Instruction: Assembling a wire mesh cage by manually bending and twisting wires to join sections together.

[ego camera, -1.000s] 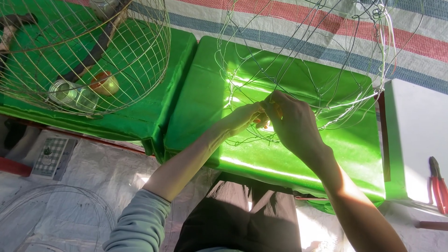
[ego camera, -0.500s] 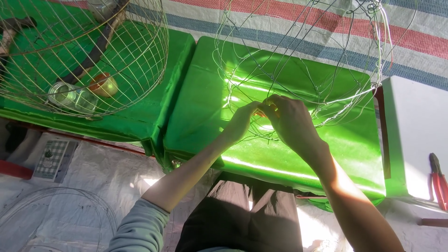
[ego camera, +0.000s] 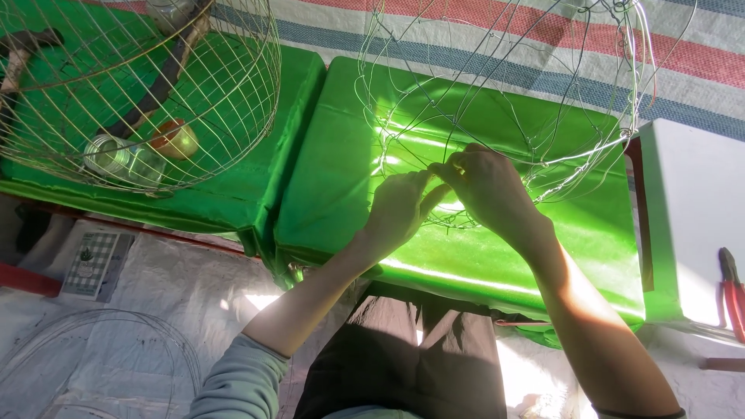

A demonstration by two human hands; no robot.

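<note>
An open frame of thin wire [ego camera: 543, 93] stands on a table covered in bright green cloth [ego camera: 334, 194]. Both of my hands meet at its lower near rim. My left hand [ego camera: 397, 213] pinches a wire strand there, fingers closed around it. My right hand [ego camera: 485, 186] lies just to the right, fingertips closed on the same stretch of wire. What sits between the fingertips is hidden by the hands.
A finished round wire cage [ego camera: 140, 85] holding a branch perch, a metal can [ego camera: 105, 154] and an orange cup [ego camera: 175, 140] stands at the left. A white block [ego camera: 691, 217] sits at the right, red-handled pliers [ego camera: 729, 291] beside it. Wire hoops [ego camera: 93, 357] lie on the plastic-covered floor.
Both hands have shifted slightly along the frame's lower rim, and the fingers have reworked their hold on the wire. The frame and the cage stay put.
</note>
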